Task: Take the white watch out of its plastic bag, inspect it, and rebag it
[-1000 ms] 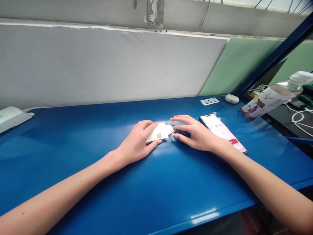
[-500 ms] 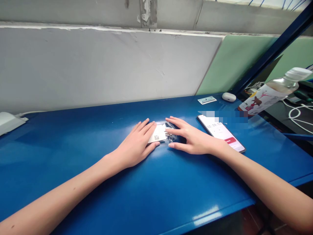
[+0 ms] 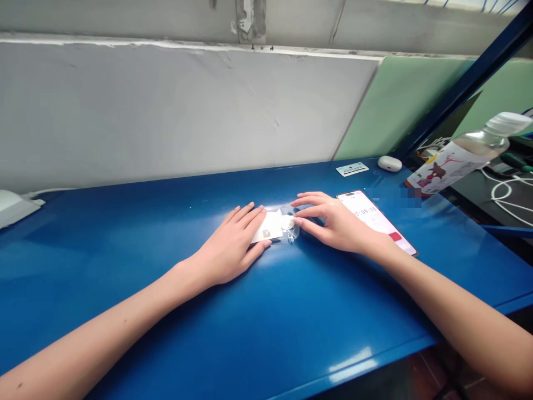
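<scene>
A white card (image 3: pixel 272 226) with a small printed square code lies on the blue table, partly hidden by my left hand (image 3: pixel 229 244). That hand rests flat over the card's left part, its fingers stretched out and pressing it down. From the card's right end sticks out a small white tab (image 3: pixel 287 223), with clear plastic (image 3: pixel 291 236) around and under it. My right hand (image 3: pixel 333 222) has its thumb and index finger together at the tab's right edge, while its other fingers are raised. The exact kind of the tab is too small to make out.
A phone (image 3: pixel 378 222) showing a running timer lies just behind my right hand. Farther back are a small printed card (image 3: pixel 352 169) and a white earbud case (image 3: pixel 390 163). A drink bottle (image 3: pixel 462 158) leans at the right. A white device (image 3: pixel 19 208) sits at the left edge.
My right hand has gone from spread fingers over the clear plastic to thumb and index finger closed at the white tab. My left hand stays on the card.
</scene>
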A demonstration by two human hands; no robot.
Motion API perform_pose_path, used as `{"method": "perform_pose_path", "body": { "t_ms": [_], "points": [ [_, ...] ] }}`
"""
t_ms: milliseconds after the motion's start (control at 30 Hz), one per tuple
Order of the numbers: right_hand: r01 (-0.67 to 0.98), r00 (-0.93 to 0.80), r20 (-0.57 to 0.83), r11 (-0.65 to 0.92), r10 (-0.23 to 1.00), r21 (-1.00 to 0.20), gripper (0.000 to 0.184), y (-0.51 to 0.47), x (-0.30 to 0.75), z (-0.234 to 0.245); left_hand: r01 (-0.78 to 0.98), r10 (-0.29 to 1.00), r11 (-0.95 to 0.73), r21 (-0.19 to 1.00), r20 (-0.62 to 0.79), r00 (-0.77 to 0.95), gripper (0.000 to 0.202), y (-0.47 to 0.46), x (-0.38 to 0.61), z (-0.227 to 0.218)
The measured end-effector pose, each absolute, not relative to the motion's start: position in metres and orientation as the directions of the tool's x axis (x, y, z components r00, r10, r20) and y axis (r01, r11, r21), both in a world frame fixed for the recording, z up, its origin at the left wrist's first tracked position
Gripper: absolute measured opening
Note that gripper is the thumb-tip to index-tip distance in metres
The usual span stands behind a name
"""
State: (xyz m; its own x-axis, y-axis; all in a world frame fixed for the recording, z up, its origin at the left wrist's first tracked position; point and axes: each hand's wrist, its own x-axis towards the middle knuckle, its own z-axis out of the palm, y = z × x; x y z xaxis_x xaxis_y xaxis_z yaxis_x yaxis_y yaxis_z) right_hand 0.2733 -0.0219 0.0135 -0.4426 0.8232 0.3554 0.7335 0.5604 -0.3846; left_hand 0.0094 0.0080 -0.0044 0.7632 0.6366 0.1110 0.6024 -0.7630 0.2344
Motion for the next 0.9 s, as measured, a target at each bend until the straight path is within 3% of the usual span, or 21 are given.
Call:
{"method": "perform_pose_path", "body": {
  "t_ms": [167, 500, 667, 900],
  "points": [
    [0.648, -0.508, 0.327, 0.604, 0.797, -0.464, 0.031, -0.031, 0.26, 0.012, 0.6, 0.63, -0.77, 0.218, 0.111, 0.768, 0.064, 0.008, 0.009, -0.006],
    [0.63, -0.54, 0.311, 0.621, 0.782, -0.466, 0.031, -0.034, 0.257, 0.006, 0.591, 0.606, -0.79, 0.162, 0.067, 0.792, 0.063, 0.007, 0.009, -0.001],
    [0.685, -0.563, 0.339, 0.655, 0.754, -0.319, 0.034, -0.036, 0.252, 0.005, 0.607, 0.615, -0.783, 0.133, 0.028, 0.788, 0.064, 0.006, 0.009, 0.0],
    [0.688, -0.691, 0.317, 0.726, 0.649, 0.014, 0.037, -0.036, 0.239, 0.006, 0.608, 0.616, -0.783, 0.132, 0.022, 0.788, 0.063, 0.007, 0.012, -0.001]
  ]
}}
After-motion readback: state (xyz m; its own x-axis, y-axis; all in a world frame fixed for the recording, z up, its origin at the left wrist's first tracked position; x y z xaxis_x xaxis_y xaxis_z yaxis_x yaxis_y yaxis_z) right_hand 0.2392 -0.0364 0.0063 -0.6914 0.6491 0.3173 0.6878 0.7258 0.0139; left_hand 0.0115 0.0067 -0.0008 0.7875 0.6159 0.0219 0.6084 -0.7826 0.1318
